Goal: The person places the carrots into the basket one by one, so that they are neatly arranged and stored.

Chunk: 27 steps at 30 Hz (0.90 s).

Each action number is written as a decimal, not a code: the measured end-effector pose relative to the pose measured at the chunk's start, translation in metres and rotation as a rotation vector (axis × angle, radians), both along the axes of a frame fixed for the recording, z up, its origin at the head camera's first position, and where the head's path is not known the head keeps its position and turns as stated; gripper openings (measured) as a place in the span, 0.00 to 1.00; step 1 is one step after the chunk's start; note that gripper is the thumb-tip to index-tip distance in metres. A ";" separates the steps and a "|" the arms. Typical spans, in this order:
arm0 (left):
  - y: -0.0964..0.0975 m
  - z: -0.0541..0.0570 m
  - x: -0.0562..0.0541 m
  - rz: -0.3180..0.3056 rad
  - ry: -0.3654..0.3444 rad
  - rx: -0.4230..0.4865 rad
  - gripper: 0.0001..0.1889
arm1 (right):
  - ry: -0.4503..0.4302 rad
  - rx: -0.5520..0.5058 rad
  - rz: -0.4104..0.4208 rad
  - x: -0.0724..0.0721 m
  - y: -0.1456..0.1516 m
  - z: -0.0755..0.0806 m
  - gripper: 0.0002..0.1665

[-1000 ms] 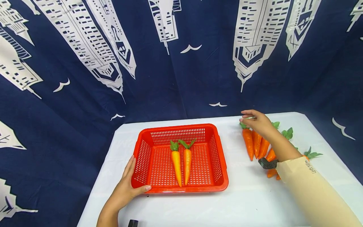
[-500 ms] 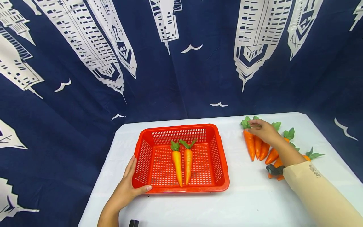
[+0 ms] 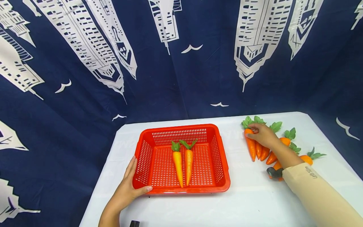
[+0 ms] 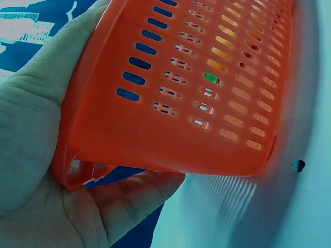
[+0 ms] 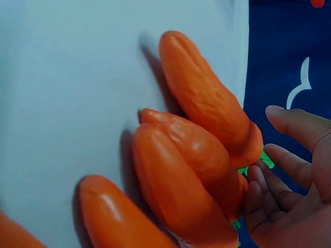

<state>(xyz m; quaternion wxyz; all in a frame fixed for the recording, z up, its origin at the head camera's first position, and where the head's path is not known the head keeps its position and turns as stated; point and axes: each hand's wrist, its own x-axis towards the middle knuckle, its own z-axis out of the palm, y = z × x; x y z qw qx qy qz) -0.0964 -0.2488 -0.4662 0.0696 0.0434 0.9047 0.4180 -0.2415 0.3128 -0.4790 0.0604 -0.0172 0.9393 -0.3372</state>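
2 carrots (image 3: 182,162) in basket (image 3: 221,157); carrot pile (image 3: 265,148) right, on table (image 3: 249,201).

a staged recording booth — skyline-print curtain (image 3: 170,78) backing a white table (image 3: 249,201).

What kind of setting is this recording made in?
Likely a staged recording setup, not a kitchen: a white table backed by a skyline-print curtain, with plastic-looking carrots and a red basket.

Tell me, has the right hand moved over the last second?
Yes. The right hand has dropped from above the leafy tops toward the person, onto the carrots lying right of the red basket, fingers on the leftmost one.
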 end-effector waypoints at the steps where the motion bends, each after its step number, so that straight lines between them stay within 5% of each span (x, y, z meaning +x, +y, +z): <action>1: 0.000 0.000 0.000 0.000 0.001 0.001 0.67 | 0.005 0.015 -0.001 0.000 -0.001 -0.001 0.35; 16: 0.000 -0.001 0.001 0.004 0.012 0.001 0.67 | 0.056 0.212 0.011 0.000 -0.004 -0.011 0.40; 27: 0.000 -0.001 0.001 0.000 0.013 0.000 0.66 | 0.096 0.111 -0.027 0.001 -0.003 -0.014 0.32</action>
